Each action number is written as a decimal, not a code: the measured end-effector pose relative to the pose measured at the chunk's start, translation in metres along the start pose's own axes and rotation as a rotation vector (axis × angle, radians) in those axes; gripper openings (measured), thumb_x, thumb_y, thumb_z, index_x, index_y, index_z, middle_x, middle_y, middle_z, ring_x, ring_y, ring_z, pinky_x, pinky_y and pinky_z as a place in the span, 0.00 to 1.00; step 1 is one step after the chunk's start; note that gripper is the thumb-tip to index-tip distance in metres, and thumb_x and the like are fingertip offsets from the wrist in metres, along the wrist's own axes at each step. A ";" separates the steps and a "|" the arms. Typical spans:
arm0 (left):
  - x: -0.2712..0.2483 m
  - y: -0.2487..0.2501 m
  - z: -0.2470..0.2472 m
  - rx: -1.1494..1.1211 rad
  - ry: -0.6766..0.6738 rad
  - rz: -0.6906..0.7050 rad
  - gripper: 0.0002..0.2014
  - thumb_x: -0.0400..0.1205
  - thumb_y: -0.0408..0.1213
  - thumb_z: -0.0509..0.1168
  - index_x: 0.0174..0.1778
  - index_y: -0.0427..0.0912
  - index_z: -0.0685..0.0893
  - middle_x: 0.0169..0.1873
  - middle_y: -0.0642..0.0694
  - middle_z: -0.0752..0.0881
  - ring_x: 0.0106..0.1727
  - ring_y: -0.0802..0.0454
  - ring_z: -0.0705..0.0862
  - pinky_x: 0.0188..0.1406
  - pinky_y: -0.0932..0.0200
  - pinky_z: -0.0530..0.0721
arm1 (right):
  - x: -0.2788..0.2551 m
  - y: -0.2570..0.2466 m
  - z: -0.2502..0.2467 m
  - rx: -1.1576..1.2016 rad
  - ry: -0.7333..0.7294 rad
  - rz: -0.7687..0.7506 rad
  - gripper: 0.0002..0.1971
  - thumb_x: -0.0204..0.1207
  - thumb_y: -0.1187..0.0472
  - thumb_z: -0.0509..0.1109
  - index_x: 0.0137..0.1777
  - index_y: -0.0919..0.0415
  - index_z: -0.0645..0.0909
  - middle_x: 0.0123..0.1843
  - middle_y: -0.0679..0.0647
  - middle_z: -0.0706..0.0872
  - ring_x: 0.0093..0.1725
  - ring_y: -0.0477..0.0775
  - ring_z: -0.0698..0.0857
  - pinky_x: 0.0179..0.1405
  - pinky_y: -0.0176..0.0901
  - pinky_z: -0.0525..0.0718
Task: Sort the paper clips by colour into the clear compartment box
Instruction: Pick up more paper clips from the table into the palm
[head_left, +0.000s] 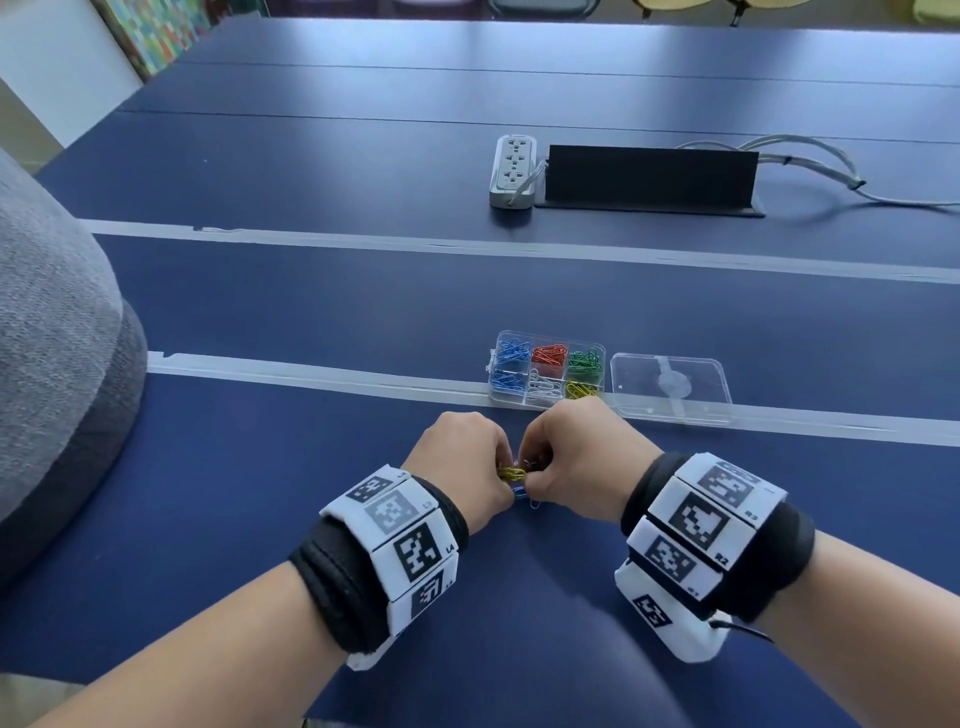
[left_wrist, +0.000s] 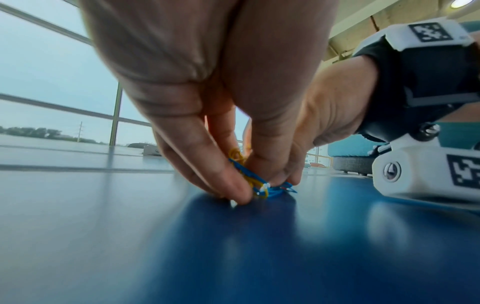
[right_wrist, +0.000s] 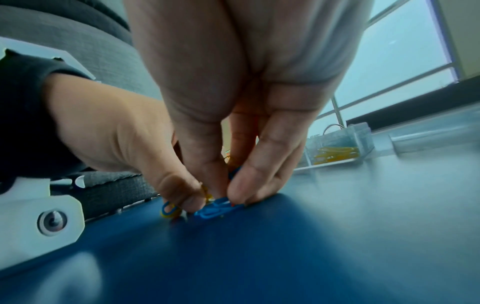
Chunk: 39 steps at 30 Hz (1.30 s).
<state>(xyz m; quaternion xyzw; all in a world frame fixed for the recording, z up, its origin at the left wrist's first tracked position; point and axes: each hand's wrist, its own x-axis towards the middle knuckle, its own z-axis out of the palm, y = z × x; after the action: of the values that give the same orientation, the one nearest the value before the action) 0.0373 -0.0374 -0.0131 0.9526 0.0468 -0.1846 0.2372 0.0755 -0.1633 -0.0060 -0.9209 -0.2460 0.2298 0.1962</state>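
A small tangle of yellow and blue paper clips (head_left: 513, 475) lies on the blue table just in front of me. My left hand (head_left: 505, 480) pinches its yellow and blue clips (left_wrist: 248, 179) with fingertips (left_wrist: 233, 191) touching the table. My right hand (head_left: 534, 480) meets it from the other side and pinches the blue clips (right_wrist: 217, 208) low on the table. A yellow and blue clip (right_wrist: 168, 210) sticks out by the left hand (right_wrist: 116, 139). The clear compartment box (head_left: 546, 402) stands just beyond, open, holding blue, red, green, white and yellow clips in separate cells.
The box's clear lid (head_left: 670, 387) lies flat to its right. Pale tape strips (head_left: 311, 371) cross the table. Farther back are a white power strip (head_left: 513, 171), a black stand (head_left: 649, 176) and grey cables. A grey cushion (head_left: 57, 338) rises at the left.
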 end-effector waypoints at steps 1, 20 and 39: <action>0.000 0.001 0.001 0.001 0.010 0.011 0.05 0.72 0.35 0.71 0.40 0.49 0.86 0.43 0.49 0.87 0.46 0.51 0.85 0.46 0.59 0.84 | 0.000 0.002 0.000 0.028 0.006 0.009 0.03 0.66 0.59 0.74 0.38 0.57 0.88 0.37 0.54 0.88 0.37 0.52 0.83 0.39 0.41 0.85; 0.000 -0.017 -0.006 -1.563 -0.097 -0.322 0.08 0.79 0.18 0.60 0.43 0.33 0.83 0.29 0.43 0.84 0.28 0.53 0.84 0.29 0.64 0.87 | -0.007 0.026 -0.031 0.955 -0.054 0.202 0.06 0.67 0.73 0.75 0.33 0.64 0.85 0.28 0.52 0.84 0.28 0.44 0.84 0.31 0.33 0.85; -0.016 -0.035 0.004 -2.003 -0.151 -0.373 0.16 0.78 0.32 0.58 0.36 0.28 0.89 0.41 0.31 0.88 0.36 0.37 0.89 0.43 0.43 0.89 | -0.001 0.013 -0.028 -0.149 -0.119 -0.278 0.21 0.66 0.63 0.74 0.60 0.49 0.81 0.54 0.46 0.82 0.52 0.45 0.78 0.51 0.37 0.76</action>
<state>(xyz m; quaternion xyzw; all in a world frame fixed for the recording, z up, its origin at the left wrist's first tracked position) 0.0148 -0.0086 -0.0255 0.2799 0.3120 -0.1543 0.8947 0.0943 -0.1808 0.0115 -0.8747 -0.3987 0.2359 0.1426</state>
